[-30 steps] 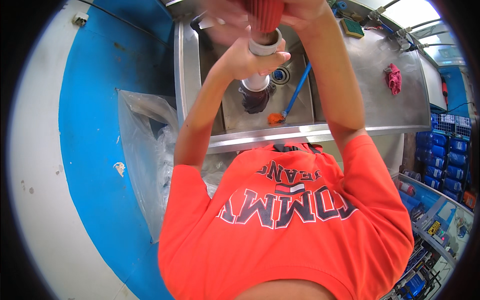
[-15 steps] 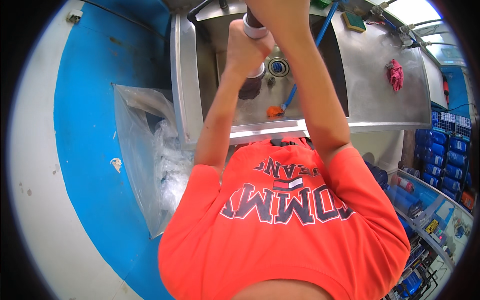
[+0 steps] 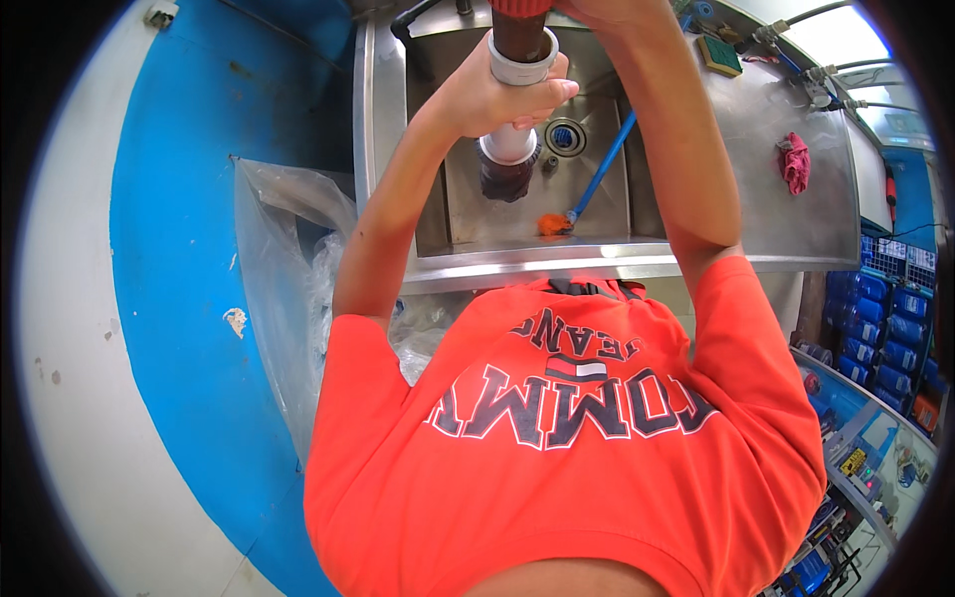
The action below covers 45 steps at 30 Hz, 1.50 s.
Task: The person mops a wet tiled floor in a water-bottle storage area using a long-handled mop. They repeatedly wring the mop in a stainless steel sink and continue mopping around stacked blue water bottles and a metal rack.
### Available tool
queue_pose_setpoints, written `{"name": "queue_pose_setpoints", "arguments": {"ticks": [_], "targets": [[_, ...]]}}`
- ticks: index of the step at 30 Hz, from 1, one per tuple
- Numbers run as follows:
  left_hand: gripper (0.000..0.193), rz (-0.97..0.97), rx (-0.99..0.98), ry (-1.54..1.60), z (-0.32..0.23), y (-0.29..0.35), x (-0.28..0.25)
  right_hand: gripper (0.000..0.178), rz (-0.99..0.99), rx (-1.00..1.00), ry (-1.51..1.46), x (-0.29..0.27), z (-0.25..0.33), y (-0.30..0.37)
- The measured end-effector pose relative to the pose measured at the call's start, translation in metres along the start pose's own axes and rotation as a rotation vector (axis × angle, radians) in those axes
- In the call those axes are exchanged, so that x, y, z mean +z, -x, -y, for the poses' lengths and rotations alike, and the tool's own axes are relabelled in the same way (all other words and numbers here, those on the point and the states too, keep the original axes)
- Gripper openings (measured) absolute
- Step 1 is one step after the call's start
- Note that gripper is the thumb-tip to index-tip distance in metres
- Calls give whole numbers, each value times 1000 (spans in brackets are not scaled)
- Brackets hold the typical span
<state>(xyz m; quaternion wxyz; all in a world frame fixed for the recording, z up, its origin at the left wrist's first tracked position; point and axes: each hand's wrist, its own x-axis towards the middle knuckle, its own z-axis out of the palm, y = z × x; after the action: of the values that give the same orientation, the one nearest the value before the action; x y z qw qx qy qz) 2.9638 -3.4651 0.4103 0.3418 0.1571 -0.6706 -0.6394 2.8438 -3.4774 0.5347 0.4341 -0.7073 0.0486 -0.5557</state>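
Observation:
My left hand [image 3: 482, 98] is wrapped round a white plastic tube [image 3: 509, 146] held upright over the metal sink [image 3: 537, 262]. Dark brown material [image 3: 507, 181] covers the tube's lower end. Out of its upper mouth rises a brown cylinder [image 3: 520, 40], topped by a red ribbed ring [image 3: 521, 6] at the picture's upper edge. Beside that ring, my right hand [image 3: 612, 12] appears closed on the cylinder's top, though most of its fingers are out of view. A brush with a blue handle [image 3: 603, 169] and orange bristles [image 3: 554, 225] lies in the basin.
The basin has a round drain [image 3: 564, 137]. On the steel counter at right are a green-and-yellow sponge [image 3: 719, 56] and a crumpled pink cloth [image 3: 794, 162]. A clear plastic bag [image 3: 288, 229] stands left of the sink; a glass case [image 3: 875, 438] is at lower right.
My right hand has moved up and right, uncovering the red ring and more of the brown cylinder. The left hand and tube have shifted slightly, with the tube's mouth now in plain view.

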Motion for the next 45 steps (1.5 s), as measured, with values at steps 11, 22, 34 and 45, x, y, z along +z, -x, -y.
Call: {"name": "queue_pose_setpoints", "arguments": {"ticks": [11,22,34,45], "targets": [[25,-58,-219,-106,41,-3,18,26,-73,122,-429,-20,-15,64],[26,-199,-187,-228,71,-15,61,25,-324,393,-374,-44,16,99],[15,-530,132,-214,70,-48,98,19,-844,242,415,-28,29,82],[24,-60,-59,-214,66,-55,91,19,-10,350,212,-92,82,108]]}}
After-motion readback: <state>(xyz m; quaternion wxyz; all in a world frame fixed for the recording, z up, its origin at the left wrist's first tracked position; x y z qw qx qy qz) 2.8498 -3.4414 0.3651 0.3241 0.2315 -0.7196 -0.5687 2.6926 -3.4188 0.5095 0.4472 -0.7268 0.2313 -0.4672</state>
